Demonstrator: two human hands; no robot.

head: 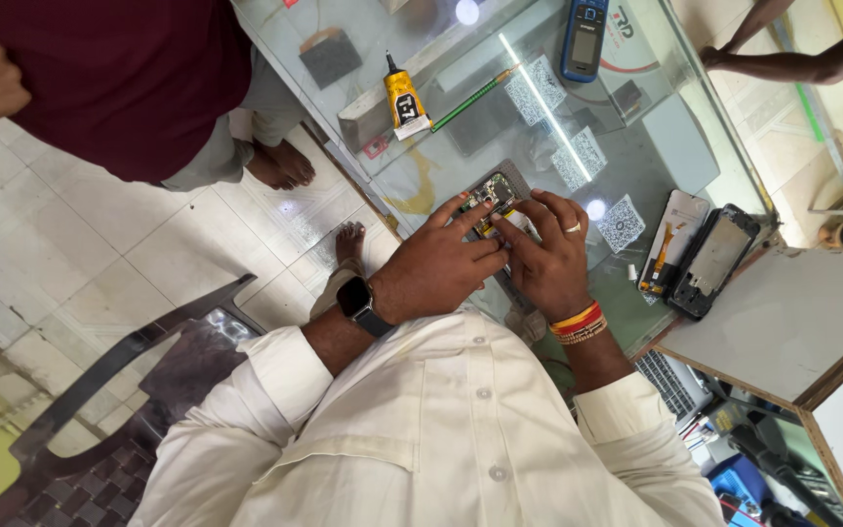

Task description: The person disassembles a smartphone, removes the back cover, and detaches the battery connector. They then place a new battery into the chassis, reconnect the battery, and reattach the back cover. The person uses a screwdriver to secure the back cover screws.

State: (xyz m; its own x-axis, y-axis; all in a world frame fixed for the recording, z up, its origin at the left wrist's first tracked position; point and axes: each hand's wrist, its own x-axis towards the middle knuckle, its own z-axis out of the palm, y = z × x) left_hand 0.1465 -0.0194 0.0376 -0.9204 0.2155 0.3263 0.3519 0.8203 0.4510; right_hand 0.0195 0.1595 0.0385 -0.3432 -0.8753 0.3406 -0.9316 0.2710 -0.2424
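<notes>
While both hands press an opened phone [496, 195] on the glass surface [656, 137], left fingers [456, 210] spread flat, right fingers [519, 229] curled onto it, glue tube [405, 101] beyond fingertips, phone shells [700, 256] right of them.

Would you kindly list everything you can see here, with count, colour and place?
opened phone: one, dark with exposed parts, on the glass counter under both hands
glue tube: one, yellow, upper counter
slim tool: one, green, beside the tube
handset: one, blue, top of counter
phone back shell: one, black, right counter edge
screen panel: one, white, left of the shell
chair: one, dark, lower left
bystander: one, maroon top, upper left
left hand: wristwatch, fingers on phone
right hand: ring, bangles, fingers on phone
</notes>
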